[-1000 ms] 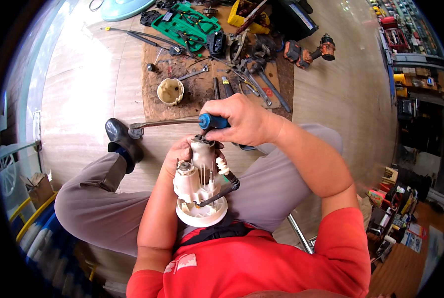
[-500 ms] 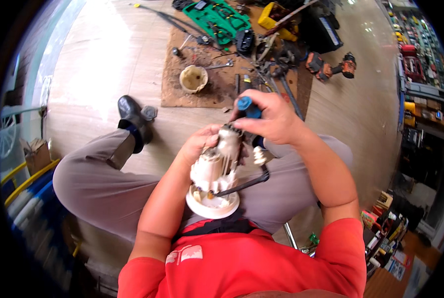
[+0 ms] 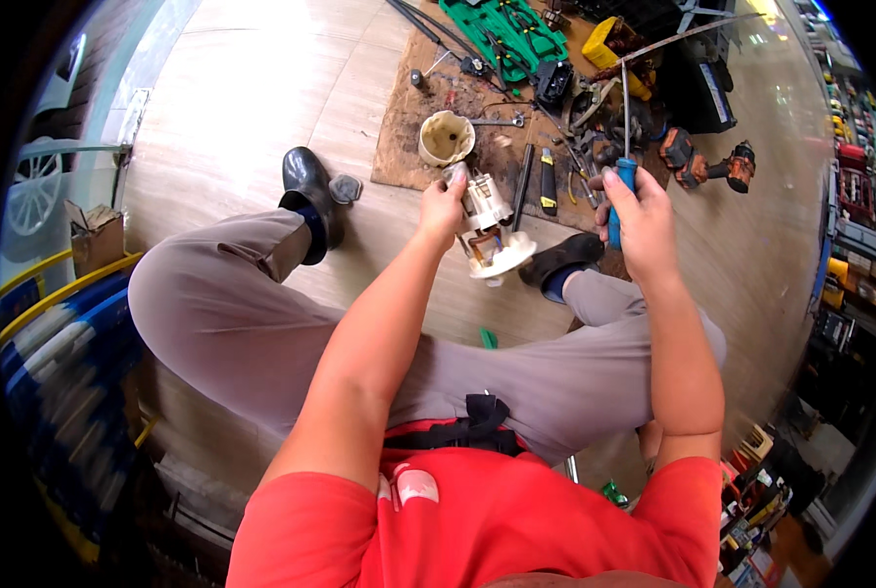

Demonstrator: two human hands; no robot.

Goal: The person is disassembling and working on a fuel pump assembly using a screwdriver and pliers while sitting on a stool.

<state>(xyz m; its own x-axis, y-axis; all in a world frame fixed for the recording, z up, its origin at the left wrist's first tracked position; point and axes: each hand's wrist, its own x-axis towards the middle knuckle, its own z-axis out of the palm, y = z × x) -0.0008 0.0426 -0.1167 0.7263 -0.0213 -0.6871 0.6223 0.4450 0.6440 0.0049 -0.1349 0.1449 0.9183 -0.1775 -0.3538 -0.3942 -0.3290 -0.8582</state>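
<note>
My left hand (image 3: 444, 208) is closed around one end of a white plastic fuel pump module (image 3: 488, 204). The module hangs tilted beyond my knees, its round flange toward me. In my right hand (image 3: 646, 220), fingers wrap the blue handle of a screwdriver (image 3: 615, 231), whose long metal shaft points away from me. The two hands are apart, and the screwdriver does not touch the module. Just past my left hand, an off-white plastic cup (image 3: 424, 147) with a stained inside stands on a brown board (image 3: 399, 137).
A green tool case (image 3: 516, 44), a wrench (image 3: 497, 122), a yellow-and-black utility knife (image 3: 549, 186) and a yellow container (image 3: 606, 41) lie on the board. An orange cordless drill (image 3: 707, 165) rests at its right. Blue-and-yellow racks (image 3: 70, 343) stand left; stocked shelves (image 3: 854, 186) line the right.
Both hands have moved forward and apart. The module has gone from above my lap toward the board, and the screwdriver has come away from it to the right, its shaft now showing.
</note>
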